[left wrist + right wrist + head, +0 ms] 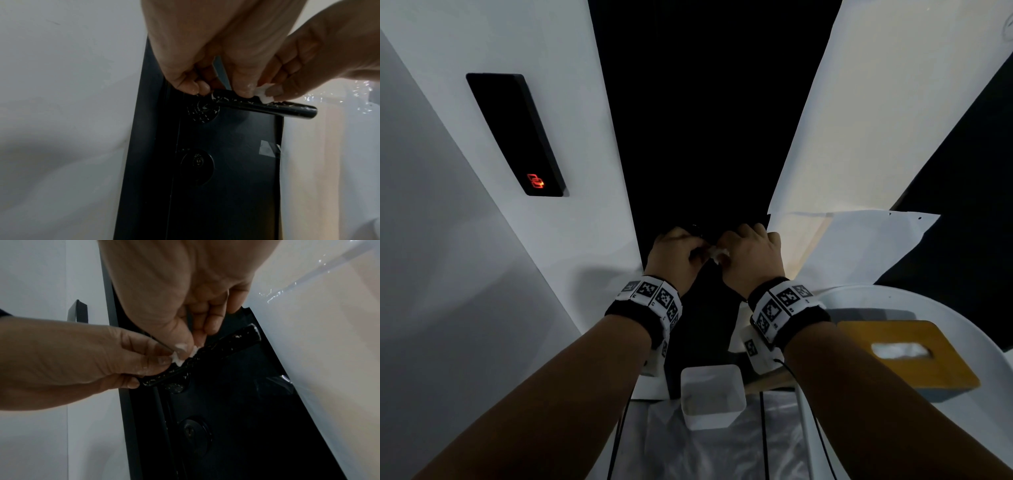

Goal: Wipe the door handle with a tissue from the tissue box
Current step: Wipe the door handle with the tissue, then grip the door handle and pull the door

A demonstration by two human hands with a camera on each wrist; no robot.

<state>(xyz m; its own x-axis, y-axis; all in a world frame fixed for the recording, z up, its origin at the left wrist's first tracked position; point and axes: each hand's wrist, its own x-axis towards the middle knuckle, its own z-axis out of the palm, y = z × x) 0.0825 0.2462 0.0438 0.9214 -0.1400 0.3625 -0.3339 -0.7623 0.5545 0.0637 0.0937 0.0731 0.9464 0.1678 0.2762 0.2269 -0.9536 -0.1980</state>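
White walls flank the black door (226, 162). Door handle (267, 108) sits near its top edge, long axis about horizontal, free end pointing right, away from the round base. Your left hand (197, 53) is curled around the base end. Your right hand (320, 60) pinches a small tissue (327, 95) wad against the lever's top. White flecks cover the lever; likely the tissue is shredding. Risk: press harder and you smear more lint or depress the lever.

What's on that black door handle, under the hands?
On the door handle, white smears and flecks. The right hand pinches a small wad of tissue against its top; the left hand grips the pivot end. The handle under the fingers is hidden.
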